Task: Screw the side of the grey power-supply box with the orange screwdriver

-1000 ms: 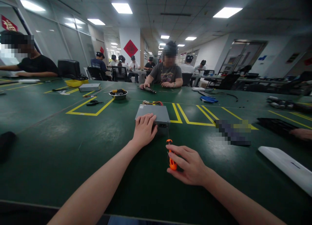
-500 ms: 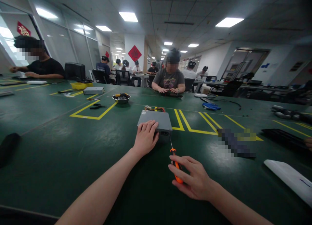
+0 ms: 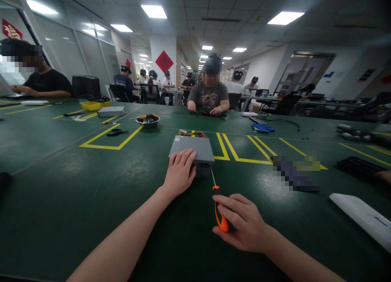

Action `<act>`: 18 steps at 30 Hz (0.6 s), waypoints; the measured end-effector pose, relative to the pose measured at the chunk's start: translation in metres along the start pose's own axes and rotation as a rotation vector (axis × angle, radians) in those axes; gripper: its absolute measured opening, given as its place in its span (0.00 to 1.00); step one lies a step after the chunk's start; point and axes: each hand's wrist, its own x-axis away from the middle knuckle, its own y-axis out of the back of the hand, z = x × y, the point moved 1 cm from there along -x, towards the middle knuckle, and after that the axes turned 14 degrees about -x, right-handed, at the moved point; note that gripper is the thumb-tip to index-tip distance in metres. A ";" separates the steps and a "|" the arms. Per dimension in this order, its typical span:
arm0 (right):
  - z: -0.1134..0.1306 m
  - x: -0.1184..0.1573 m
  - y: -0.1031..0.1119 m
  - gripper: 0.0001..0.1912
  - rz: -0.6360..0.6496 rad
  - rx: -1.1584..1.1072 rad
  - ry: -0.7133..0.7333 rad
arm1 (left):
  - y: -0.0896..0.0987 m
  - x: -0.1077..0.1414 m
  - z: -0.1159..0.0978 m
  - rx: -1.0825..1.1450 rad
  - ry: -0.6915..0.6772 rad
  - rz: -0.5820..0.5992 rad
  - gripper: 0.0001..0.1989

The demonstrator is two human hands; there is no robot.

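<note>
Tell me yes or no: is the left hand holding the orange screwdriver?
No, the right hand holds it, while the left hand lies on the grey metal box.

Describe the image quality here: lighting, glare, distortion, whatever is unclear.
Head view: ceiling lights look washed out, with pale glare on the green tabletop; head view: apparent wide-angle stretching near the edges, top right corner dark; head view: pixelation masks most of a dark object, and the tip of the screwdriver is too small to tell whether it touches the grey box.
</note>
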 end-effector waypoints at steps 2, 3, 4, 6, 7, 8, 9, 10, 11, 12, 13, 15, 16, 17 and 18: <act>0.001 -0.001 -0.002 0.15 0.003 -0.017 -0.039 | -0.001 0.000 0.000 0.007 -0.003 -0.001 0.21; 0.002 -0.001 -0.002 0.15 0.017 -0.022 -0.053 | -0.001 0.000 0.001 0.010 -0.002 -0.004 0.21; 0.003 -0.002 -0.001 0.15 0.042 -0.022 -0.061 | -0.002 0.000 0.001 0.012 -0.001 -0.007 0.21; 0.004 -0.003 0.000 0.17 0.111 -0.014 -0.063 | -0.003 0.000 0.001 0.014 -0.001 -0.013 0.21; 0.005 -0.004 0.001 0.18 0.143 -0.009 -0.060 | -0.003 0.000 0.002 0.015 -0.001 -0.015 0.21; 0.005 -0.004 0.002 0.18 0.165 -0.005 -0.055 | -0.003 0.000 0.002 0.016 -0.001 -0.018 0.21; 0.005 -0.005 0.002 0.18 0.171 -0.002 -0.051 | -0.003 0.000 0.002 0.017 -0.001 -0.020 0.21; 0.005 -0.006 0.002 0.17 0.162 0.000 -0.045 | -0.002 0.000 0.002 0.018 -0.002 -0.022 0.21; 0.004 -0.006 0.002 0.17 0.142 0.001 -0.034 | -0.002 0.000 0.002 0.018 -0.002 -0.024 0.21; 0.004 -0.006 0.001 0.16 0.116 -0.001 -0.025 | -0.002 0.001 0.002 0.018 -0.003 -0.025 0.21; 0.004 -0.006 -0.001 0.15 0.087 -0.007 -0.018 | -0.002 0.001 0.002 0.017 -0.004 -0.024 0.21; 0.003 -0.005 -0.003 0.15 0.036 -0.028 -0.021 | -0.002 0.001 0.002 0.012 -0.003 -0.020 0.21; 0.003 -0.005 -0.004 0.15 0.020 -0.040 -0.030 | -0.002 0.001 0.002 0.009 -0.002 -0.017 0.21; 0.003 -0.004 -0.004 0.15 0.010 -0.048 -0.042 | -0.002 0.001 0.002 0.008 0.000 -0.015 0.21; 0.004 -0.004 -0.003 0.15 0.009 -0.049 -0.053 | -0.002 0.001 0.002 0.009 0.001 -0.014 0.21</act>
